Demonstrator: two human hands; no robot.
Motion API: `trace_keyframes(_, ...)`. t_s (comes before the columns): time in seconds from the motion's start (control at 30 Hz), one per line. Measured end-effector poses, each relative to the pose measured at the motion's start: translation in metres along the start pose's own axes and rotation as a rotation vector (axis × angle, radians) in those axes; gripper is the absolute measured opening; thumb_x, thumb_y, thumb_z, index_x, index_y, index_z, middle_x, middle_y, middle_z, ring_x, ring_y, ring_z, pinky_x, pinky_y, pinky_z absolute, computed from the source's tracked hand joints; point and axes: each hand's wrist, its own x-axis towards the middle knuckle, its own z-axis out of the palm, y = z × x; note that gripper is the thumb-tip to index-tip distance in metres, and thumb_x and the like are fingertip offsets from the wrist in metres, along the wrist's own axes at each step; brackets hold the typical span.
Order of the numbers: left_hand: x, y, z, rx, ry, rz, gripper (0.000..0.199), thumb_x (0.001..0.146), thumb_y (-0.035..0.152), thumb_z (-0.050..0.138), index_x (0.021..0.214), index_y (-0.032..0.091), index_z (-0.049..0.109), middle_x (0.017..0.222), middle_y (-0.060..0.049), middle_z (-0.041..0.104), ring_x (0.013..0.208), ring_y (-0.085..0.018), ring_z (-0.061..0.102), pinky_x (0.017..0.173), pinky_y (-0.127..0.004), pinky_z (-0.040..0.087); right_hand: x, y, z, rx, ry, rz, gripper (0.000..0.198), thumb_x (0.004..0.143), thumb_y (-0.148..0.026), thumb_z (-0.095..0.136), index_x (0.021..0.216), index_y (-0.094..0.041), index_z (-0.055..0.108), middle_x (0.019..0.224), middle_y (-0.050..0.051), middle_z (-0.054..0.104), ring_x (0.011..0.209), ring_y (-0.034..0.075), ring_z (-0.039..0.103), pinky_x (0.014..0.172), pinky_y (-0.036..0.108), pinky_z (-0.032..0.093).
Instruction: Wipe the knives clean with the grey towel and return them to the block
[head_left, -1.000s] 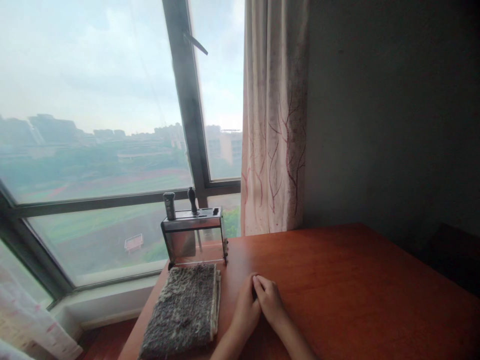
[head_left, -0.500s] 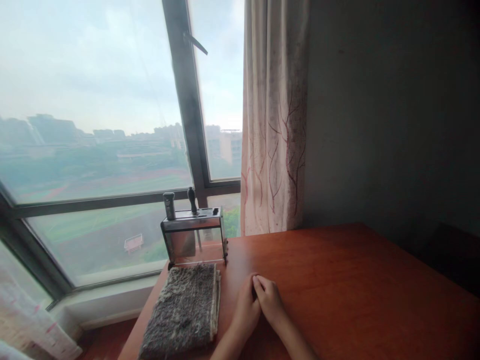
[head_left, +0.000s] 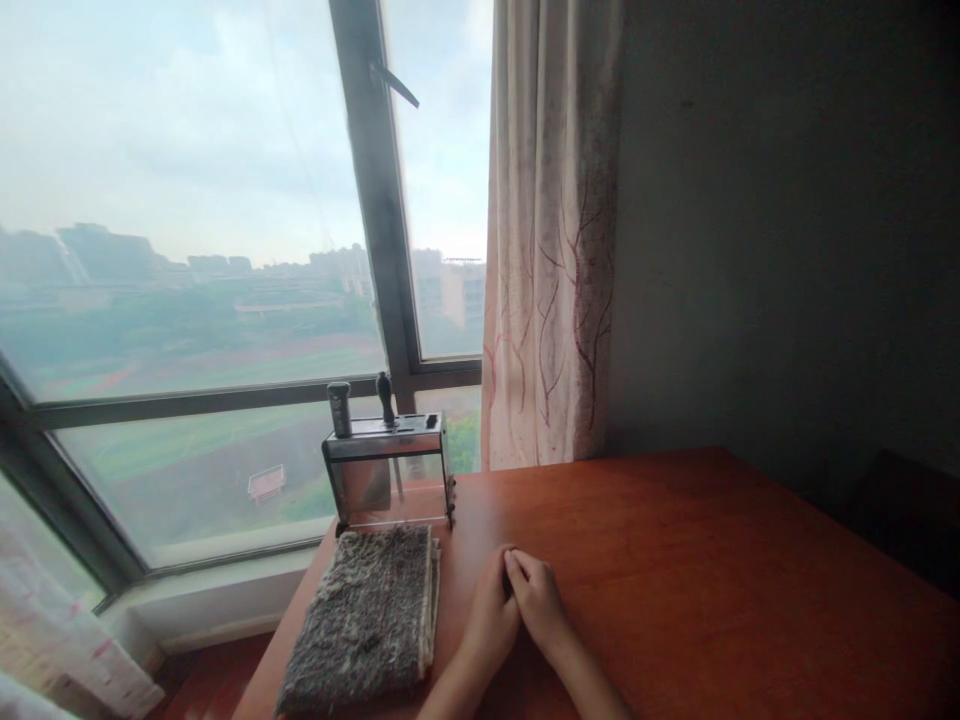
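Observation:
My left hand and my right hand rest together on the brown wooden table, their closed fingers meeting at the tips. Nothing shows in either one. To the left of them, a folded grey shaggy cloth with pale edges lies along the table's left side, apart from my hands. Behind the cloth stands a knife holder with see-through sides and a metal top. Two dark handles stick up from it, and a broad blade shows inside under the left one.
A large window with a dark frame rises beyond the table's left and back edges. A pale curtain with a branch pattern hangs behind the table, beside a dark wall. Another curtain is at the lower left.
The view has shifted very slightly. My hands stay together in the same place, and the cloth and the knife holder have not moved.

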Motion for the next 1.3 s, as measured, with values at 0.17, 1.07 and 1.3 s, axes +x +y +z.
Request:
trace_keyframes(0.17, -0.003, 0.002, -0.001, 0.020, 0.021, -0.006, 0.037, 0.071, 0.015, 0.056, 0.108, 0.015, 0.061, 0.110, -0.015, 0.068, 0.103, -0.028, 0.061, 0.095, -0.046, 0.045, 0.000, -0.005, -0.001, 0.003, -0.016, -0.004, 0.053, 0.089, -0.057, 0.035, 0.061, -0.018, 0.058, 0.058, 0.004, 0.060, 0.057, 0.018, 0.054, 0.053, 0.026, 0.036)
trace_keyframes(1.07, 0.002, -0.027, -0.205, 1.276, 0.085, -0.075, 0.045, 0.084, 0.030, 0.035, 0.118, 0.013, 0.060, 0.124, -0.015, 0.060, 0.115, -0.030, 0.056, 0.101, -0.041, 0.041, -0.001, -0.013, -0.010, -0.030, -0.061, 0.066, 0.043, 0.090, -0.045, 0.038, 0.067, -0.018, 0.061, 0.052, 0.001, 0.062, 0.047, 0.014, 0.058, 0.049, 0.022, 0.038)
trace_keyframes(1.3, -0.005, 0.004, -0.150, 1.324, -0.088, -0.130, 0.051, 0.090, 0.028, 0.029, 0.129, 0.004, 0.052, 0.136, -0.022, 0.048, 0.123, -0.032, 0.047, 0.099, -0.042, 0.039, -0.003, -0.023, -0.013, -0.105, -0.069, -0.006, 0.036, 0.090, -0.039, 0.042, 0.067, -0.019, 0.063, 0.059, 0.003, 0.065, 0.059, 0.017, 0.061, 0.059, 0.024, 0.040)
